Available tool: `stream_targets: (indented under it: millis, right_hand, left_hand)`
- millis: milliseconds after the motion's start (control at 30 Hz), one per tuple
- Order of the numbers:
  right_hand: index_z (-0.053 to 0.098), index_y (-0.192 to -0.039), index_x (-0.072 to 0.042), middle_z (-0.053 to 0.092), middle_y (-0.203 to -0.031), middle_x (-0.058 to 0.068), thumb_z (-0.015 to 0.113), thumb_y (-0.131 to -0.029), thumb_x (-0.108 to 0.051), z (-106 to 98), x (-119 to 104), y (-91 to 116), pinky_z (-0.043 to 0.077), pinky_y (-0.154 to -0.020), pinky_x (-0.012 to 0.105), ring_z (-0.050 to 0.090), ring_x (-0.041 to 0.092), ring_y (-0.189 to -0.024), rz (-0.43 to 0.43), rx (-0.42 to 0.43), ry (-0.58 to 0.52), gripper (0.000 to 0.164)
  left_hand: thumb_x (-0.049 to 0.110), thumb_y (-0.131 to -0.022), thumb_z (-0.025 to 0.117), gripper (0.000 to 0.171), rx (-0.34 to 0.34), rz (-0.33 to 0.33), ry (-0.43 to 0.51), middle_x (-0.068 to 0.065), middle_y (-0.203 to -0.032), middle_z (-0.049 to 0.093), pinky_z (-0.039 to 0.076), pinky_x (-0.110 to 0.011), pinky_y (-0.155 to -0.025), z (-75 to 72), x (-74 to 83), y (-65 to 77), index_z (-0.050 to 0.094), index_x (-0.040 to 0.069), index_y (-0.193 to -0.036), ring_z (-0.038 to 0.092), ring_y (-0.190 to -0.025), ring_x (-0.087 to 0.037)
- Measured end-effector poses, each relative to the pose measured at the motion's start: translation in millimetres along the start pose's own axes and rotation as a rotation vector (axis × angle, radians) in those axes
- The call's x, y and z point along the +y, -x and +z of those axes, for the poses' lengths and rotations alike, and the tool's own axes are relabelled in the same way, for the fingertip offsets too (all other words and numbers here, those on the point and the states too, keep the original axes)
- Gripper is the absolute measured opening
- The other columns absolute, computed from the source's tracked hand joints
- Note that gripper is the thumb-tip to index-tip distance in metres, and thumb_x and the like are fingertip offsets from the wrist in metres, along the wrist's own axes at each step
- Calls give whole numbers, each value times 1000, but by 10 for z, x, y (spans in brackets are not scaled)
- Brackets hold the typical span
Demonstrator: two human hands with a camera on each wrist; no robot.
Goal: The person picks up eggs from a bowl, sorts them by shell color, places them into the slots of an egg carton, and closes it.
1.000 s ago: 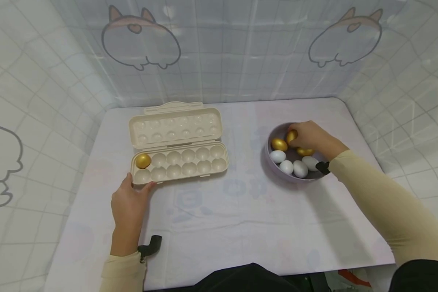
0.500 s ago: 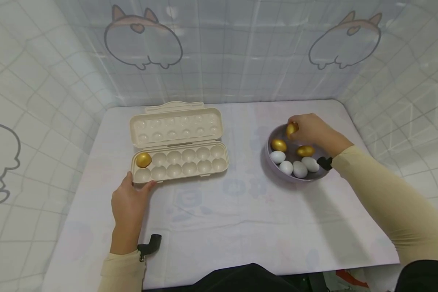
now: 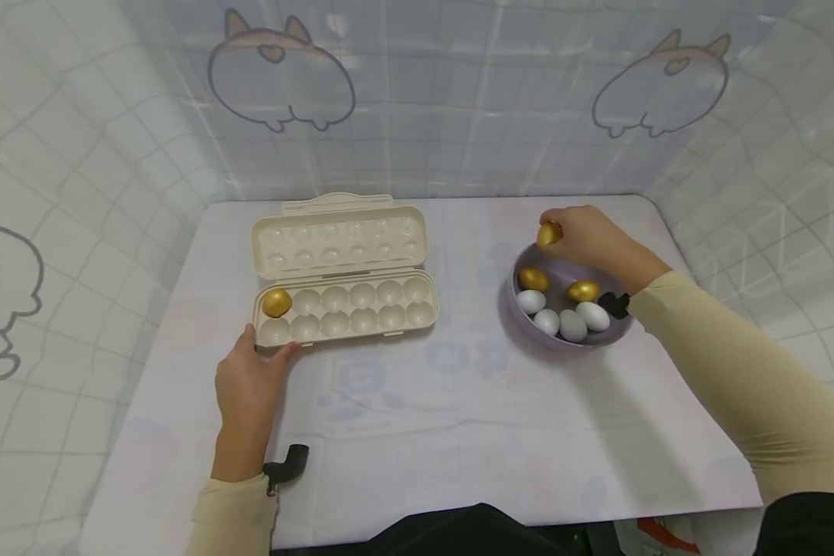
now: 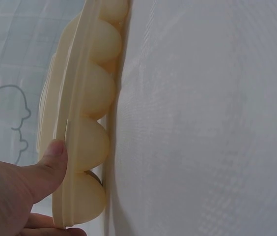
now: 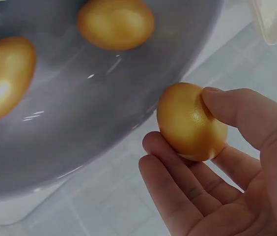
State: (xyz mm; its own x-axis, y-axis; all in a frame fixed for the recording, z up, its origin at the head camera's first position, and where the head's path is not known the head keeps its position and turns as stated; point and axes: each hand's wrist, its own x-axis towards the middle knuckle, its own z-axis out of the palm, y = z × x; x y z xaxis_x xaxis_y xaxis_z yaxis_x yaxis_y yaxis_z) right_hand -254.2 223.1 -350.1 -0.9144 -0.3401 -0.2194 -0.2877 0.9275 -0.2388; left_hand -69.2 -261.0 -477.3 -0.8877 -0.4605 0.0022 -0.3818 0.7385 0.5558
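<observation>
My right hand [image 3: 584,234] holds a golden egg [image 5: 190,122] between thumb and fingers, over the far rim of the purple bowl [image 3: 517,324]. Inside the bowl lie two more golden eggs [image 3: 584,291] and several white eggs [image 3: 573,326]. On the left side of the table, a cream egg carton [image 3: 347,325] lies with its lid [image 3: 340,241] folded back. One golden egg [image 3: 276,303] sits in its back-left cup; the other cups are bare. My left hand [image 3: 249,386] grips the carton's front-left corner, its thumb [image 4: 54,156] on the front rim and fingers around the end.
A pale patterned cloth [image 3: 403,448] covers the table. Light tiled-print curtains [image 3: 459,100] stand behind it and along both sides. The table's front edge runs close to the person's dark clothing [image 3: 479,529].
My right hand has lifted the golden egg up from inside the bowl and moved it back and slightly left, over the far rim. The left hand keeps its grip on the carton.
</observation>
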Motion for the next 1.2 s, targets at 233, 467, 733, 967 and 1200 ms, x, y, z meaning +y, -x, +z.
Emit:
stream_targets:
  millis: [233, 467, 733, 967, 1200]
  right_hand:
    - [61, -140, -2, 73, -119, 19, 66, -96, -19, -14, -200, -70, 50, -100, 50, 61, 34, -104, -49, 24, -8, 48]
    - [60, -141, -2, 71, -121, 18, 63, -95, -16, 2, -388, -190, 50, -97, 46, 59, 32, -103, -79, 18, -15, 48]
    - [60, -142, -2, 72, -123, 18, 62, -95, -15, 46, -548, -290, 51, -94, 45, 60, 31, -102, -103, 19, -38, 49]
    - [61, -141, -1, 72, -125, 19, 64, -95, -15, 82, -655, -344, 53, -94, 46, 62, 32, -101, -137, 38, -46, 49]
    - [61, -141, -2, 71, -128, 17, 66, -96, -16, 119, -777, -430, 55, -94, 44, 63, 30, -101, -144, 35, -49, 48]
  left_hand:
    - [34, -87, 88, 91, -4, -1, 18, -35, -151, 50, 47, -66, -111, 3, -7, -1, 44, -9, -155, 53, -137, -56]
    - [34, -88, 88, 90, 1, 9, 19, -36, -150, 51, 48, -66, -110, -15, 16, 1, 45, -9, -154, 55, -135, -57]
    - [35, -88, 88, 91, 8, 13, 26, -37, -150, 50, 48, -66, -110, -16, -2, 23, 44, -10, -154, 54, -136, -57]
    - [34, -88, 87, 90, 12, 10, 21, -36, -150, 51, 48, -66, -111, -5, -2, 25, 45, -10, -154, 54, -136, -56]
    - [34, -87, 88, 90, 19, 7, 13, -37, -149, 52, 49, -66, -110, -5, 6, 23, 46, -10, -153, 56, -134, -56]
